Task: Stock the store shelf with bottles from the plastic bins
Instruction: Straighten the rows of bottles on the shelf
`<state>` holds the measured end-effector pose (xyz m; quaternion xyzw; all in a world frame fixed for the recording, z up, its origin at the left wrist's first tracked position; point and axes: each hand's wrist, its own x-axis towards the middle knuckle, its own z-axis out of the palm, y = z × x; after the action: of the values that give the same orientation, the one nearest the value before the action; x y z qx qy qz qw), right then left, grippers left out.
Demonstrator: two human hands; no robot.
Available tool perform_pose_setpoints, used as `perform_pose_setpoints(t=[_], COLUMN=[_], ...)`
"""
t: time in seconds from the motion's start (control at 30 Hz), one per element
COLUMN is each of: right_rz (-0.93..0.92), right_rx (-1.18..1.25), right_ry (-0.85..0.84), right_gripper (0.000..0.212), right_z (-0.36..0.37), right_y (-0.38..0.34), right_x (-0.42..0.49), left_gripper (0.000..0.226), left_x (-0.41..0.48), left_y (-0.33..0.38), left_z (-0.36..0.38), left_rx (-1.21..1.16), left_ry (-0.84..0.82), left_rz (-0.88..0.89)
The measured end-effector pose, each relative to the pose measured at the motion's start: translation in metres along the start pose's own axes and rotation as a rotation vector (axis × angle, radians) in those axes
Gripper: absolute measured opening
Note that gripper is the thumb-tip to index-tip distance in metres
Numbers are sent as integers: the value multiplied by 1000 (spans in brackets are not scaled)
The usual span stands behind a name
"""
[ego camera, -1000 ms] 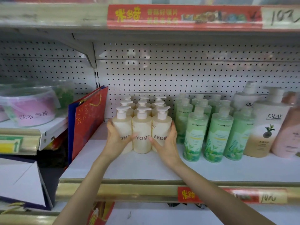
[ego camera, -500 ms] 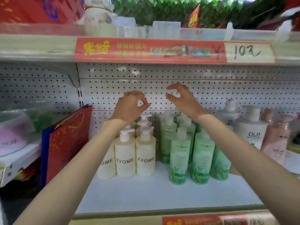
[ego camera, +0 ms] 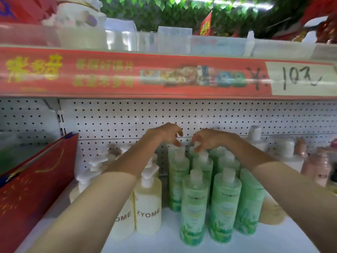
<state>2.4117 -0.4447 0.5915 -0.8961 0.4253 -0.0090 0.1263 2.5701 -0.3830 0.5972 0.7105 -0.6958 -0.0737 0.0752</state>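
- The green bottles (ego camera: 194, 207) are standing upright in rows in the middle of the white shelf (ego camera: 164, 240), long axes vertical, white caps pointing up and labels facing the front edge.
- The right hand (ego camera: 211, 139) is reaching to the back of the group, its fingers (ego camera: 197, 148) pinching the white cap of a rear green bottle (ego camera: 191, 152), which is standing upright close to the pegboard (ego camera: 127, 115).
- The left hand (ego camera: 164, 134) is hanging over the back bottle of the left-hand row, fingers curled downward with the thumb apart from them; whether they are touching the cap cannot be told.
- Cream pump bottles (ego camera: 147, 203) are standing upright just left of the green ones, partly hidden behind the left forearm, their pump spouts pointing right.
- A red bag (ego camera: 36, 179) is leaning at the shelf's left end.
- White and pink bottles (ego camera: 317, 168) are blurring at the right.
- A red price strip (ego camera: 127, 73) is running along the shelf above.
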Motion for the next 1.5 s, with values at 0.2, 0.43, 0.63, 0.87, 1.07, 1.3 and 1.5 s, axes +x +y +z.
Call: perform_pose_setpoints(t=[0.2,0.43,0.63,0.87,1.07,1.3,1.5], right_rz=[32,18,-3,-15,-15,10,169], right_rx=[-50,-37,-6,17,0,-49,-152], right_ry=[3,22,13,9,-14,-15,-155], right_gripper=[42,51,56,60,62,59,60], right_z=[6,7,8,11,8,-24,-18], right_y=[10,11,2,-1,5,30,56], right_x=[11,18,26,33,35,13,2], left_gripper=[49,56,48,55,62,66,67], left_x=[18,20,18,16,15,14,17], left_y=[-7,-12,-14,-15,-14,-12,-13], left_z=[15,16,19,19,19,21,21], left_rx=[93,69,24,19,66,32,56], left_ry=[-73,-57,-38,-43,-55,-35,-38], left_rz=[-17,-12,-12,-43,-74,-95,-98])
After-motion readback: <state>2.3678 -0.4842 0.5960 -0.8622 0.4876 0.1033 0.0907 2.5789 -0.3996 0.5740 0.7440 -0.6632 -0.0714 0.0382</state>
